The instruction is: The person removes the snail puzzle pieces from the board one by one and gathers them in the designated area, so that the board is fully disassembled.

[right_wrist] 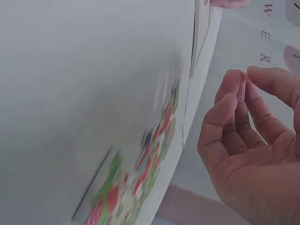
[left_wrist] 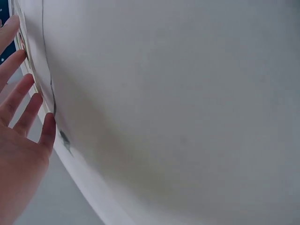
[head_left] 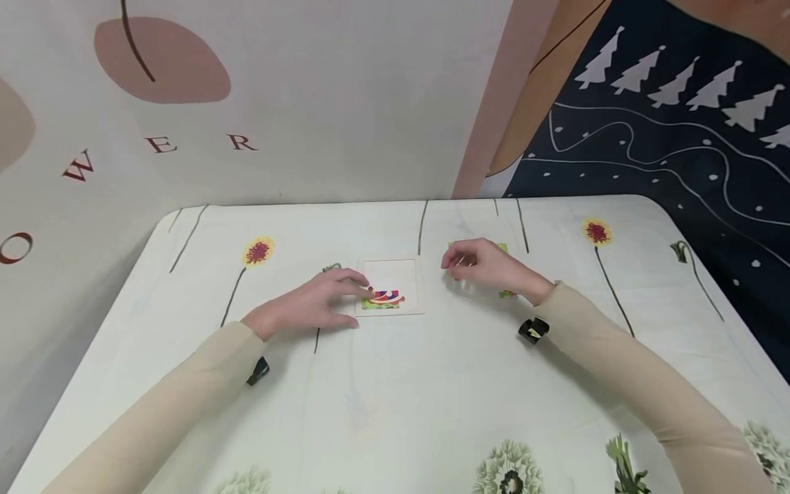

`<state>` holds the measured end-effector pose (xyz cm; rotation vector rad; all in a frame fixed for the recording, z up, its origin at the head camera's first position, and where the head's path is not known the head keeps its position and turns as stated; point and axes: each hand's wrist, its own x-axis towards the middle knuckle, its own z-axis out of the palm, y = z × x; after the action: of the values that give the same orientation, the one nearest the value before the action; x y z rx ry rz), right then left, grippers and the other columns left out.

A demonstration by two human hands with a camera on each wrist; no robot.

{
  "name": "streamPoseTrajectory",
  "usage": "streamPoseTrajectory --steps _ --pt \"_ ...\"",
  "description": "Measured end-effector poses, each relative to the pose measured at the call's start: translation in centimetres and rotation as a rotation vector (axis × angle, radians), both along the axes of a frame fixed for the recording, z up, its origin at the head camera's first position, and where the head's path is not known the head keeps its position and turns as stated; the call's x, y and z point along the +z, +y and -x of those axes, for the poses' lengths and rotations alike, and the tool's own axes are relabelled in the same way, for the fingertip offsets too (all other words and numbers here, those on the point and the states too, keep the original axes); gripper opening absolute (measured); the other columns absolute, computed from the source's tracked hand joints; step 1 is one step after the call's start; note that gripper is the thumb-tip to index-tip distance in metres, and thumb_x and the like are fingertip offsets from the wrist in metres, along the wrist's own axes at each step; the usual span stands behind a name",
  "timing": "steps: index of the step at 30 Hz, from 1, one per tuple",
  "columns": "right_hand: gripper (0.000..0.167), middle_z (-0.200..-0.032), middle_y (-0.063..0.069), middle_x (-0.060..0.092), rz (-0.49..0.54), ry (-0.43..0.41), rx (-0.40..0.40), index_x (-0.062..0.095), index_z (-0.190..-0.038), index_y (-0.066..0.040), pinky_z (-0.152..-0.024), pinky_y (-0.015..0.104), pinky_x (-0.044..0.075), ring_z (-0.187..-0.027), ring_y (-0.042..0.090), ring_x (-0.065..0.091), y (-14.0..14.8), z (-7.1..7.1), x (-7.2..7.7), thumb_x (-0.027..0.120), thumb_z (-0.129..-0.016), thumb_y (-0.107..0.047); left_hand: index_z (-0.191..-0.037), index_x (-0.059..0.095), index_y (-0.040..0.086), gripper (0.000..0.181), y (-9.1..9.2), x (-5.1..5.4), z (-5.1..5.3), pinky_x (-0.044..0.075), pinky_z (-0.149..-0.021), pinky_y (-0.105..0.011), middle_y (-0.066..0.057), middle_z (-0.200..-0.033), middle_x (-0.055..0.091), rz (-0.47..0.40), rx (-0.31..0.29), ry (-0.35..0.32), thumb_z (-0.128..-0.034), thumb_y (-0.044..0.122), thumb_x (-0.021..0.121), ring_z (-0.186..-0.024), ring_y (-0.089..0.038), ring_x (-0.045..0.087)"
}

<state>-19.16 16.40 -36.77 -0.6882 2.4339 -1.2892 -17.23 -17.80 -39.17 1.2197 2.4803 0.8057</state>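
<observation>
In the head view, a shallow white square tray (head_left: 421,291) lies on the table, with colourful jigsaw pieces (head_left: 387,302) in its lower left corner. My left hand (head_left: 315,302) lies at the tray's left side with fingers spread, the fingertips over or touching the edge of those pieces; exact contact is hidden. My right hand (head_left: 484,264) hovers right of the tray, fingers loosely bent and thumb close to the fingertips. Nothing shows between them in the right wrist view. Beneath and beside that hand lie more jigsaw pieces (right_wrist: 150,161) in green, red and white, partly hidden in the head view.
The white tablecloth (head_left: 395,398) is printed with flowers and stems. A pale wall hanging (head_left: 345,103) rises behind the table's back edge, and a dark cloth with printed trees (head_left: 654,137) hangs at the right. Black straps (head_left: 533,330) sit at the wrists.
</observation>
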Motion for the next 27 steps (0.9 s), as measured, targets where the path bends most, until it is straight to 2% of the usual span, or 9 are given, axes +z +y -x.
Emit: streamPoseTrajectory --steps 8,15,23,27 --pt "0.012 -0.092 0.009 0.066 -0.017 -0.075 0.072 0.067 -0.101 0.001 -0.065 0.031 0.048 -0.08 0.026 0.061 -3.1 0.2 -0.2 0.06 -0.093 -0.006 -0.12 0.069 0.014 0.037 -0.2 -0.3 0.9 0.029 -0.102 -0.049 -0.004 -0.13 0.052 -0.094 0.04 -0.165 -0.0837 0.014 0.076 -0.123 -0.024 0.039" --pt "0.014 -0.094 0.008 0.066 -0.067 -0.092 0.132 0.069 -0.103 0.0 -0.064 0.027 0.044 -0.078 0.019 0.057 -5.0 0.3 -0.7 0.061 -0.093 -0.006 -0.108 0.073 0.017 0.025 0.5 -0.9 1.7 0.026 -0.1 -0.049 -0.002 -0.122 0.054 -0.112 0.074 -0.195 -0.0833 0.014 0.077 -0.119 -0.025 0.038" --pt "0.016 -0.103 0.004 0.068 -0.173 -0.078 0.151 0.071 -0.106 -0.003 -0.079 0.028 0.046 -0.09 0.015 0.059 -6.4 0.2 -1.1 0.061 -0.094 -0.008 -0.099 0.074 0.014 0.019 1.1 -1.2 2.0 0.024 -0.099 -0.051 -0.006 -0.118 0.056 -0.155 0.115 -0.215 -0.0813 0.009 0.077 -0.117 -0.028 0.04" --pt "0.018 -0.105 0.004 0.069 -0.194 -0.076 0.164 0.072 -0.107 -0.003 -0.081 0.027 0.047 -0.091 0.014 0.061 -6.7 0.2 -1.1 0.06 -0.094 -0.008 -0.098 0.073 0.013 0.019 1.1 -1.1 1.9 0.023 -0.1 -0.052 -0.006 -0.118 0.055 -0.16 0.121 -0.227 -0.0808 0.008 0.077 -0.118 -0.028 0.039"
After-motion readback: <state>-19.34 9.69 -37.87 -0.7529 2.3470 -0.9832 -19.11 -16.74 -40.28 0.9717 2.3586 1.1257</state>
